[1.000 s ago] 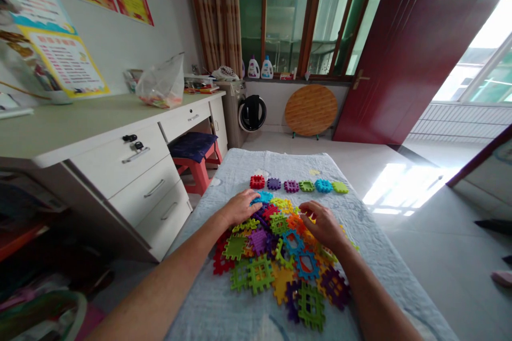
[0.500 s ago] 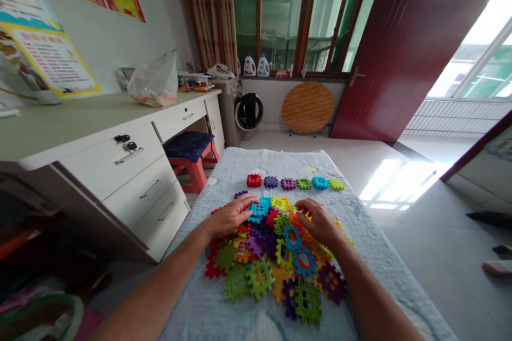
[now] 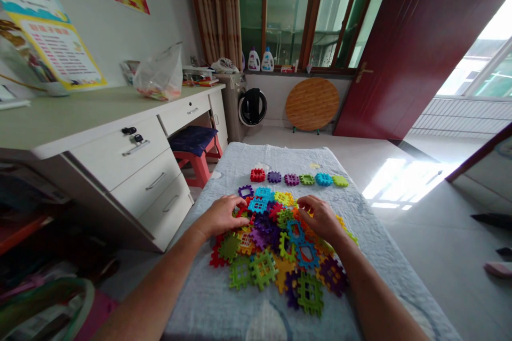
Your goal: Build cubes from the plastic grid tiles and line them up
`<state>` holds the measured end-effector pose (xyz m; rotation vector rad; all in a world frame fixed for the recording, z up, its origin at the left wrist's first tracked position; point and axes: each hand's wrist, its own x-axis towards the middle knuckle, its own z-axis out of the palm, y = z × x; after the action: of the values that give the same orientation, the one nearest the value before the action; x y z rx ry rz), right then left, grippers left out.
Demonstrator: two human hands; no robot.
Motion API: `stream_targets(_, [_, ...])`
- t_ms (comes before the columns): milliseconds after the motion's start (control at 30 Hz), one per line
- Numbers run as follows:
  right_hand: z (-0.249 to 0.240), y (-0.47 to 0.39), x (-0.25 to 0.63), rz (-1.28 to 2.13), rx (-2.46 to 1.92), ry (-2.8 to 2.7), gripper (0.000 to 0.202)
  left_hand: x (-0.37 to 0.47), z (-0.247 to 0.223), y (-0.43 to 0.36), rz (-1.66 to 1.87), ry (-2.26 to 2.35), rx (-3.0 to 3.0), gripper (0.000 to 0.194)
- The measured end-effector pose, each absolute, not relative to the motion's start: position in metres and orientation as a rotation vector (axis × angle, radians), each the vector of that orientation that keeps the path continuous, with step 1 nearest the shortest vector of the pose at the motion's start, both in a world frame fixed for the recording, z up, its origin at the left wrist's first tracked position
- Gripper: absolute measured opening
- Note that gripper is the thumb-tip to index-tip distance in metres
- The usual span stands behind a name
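A loose heap of flat, notched plastic building blocks lies before me on the cloth-covered table (image 3: 192, 298). My left hand (image 3: 224, 216) is at the heap's left side, thumb and fingers apart around a red block (image 3: 243, 211); a firm grip on it does not show. Just right of those fingers lie light-blue blocks (image 3: 258, 204), with a dark purple frame block (image 3: 245, 191) behind. On the heap's right side, my right hand (image 3: 320, 217) is over orange blocks, fingers bent and thumb apart from them. A yellow block (image 3: 284, 199) sits between the hands.
Beyond the heap is a row of separate blocks, from a red one (image 3: 257, 175) to a lime-green one (image 3: 340, 180). A white desk (image 3: 120, 149) with drawers and a pink stool (image 3: 200, 168) stand to the left. The red door (image 3: 384, 64) is at the right.
My left hand has moved back and left from the light-blue block to the red one, uncovering the dark purple frame. My right hand stays over the orange blocks. The view has shifted slightly.
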<state>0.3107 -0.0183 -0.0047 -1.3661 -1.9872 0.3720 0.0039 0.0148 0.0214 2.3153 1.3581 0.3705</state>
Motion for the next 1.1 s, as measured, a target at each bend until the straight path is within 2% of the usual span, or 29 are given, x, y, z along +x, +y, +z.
stream_targets(200, [-0.008,-0.017,0.311,0.381,-1.365,-1.985,0.018,0.01,0.034,0.009,0.417,1.28,2.325,0.038])
stream_targets(400, [-0.006,-0.018,0.31,0.349,-1.365,-1.984,0.016,0.002,0.032,0.006,0.627,1.205,2.046,0.019])
stream_targets(667, [-0.009,-0.017,0.311,0.353,-1.371,-1.985,0.016,-0.038,0.014,0.038,1.189,1.448,1.521,0.031])
stream_targets(900, [-0.01,-0.017,0.311,0.371,-1.381,-1.995,0.017,-0.038,-0.004,0.042,1.188,1.595,1.548,0.03])
stream_targets(1100, [-0.011,-0.017,0.311,0.376,-1.381,-1.99,0.016,-0.037,0.002,0.038,0.922,1.415,1.624,0.023])
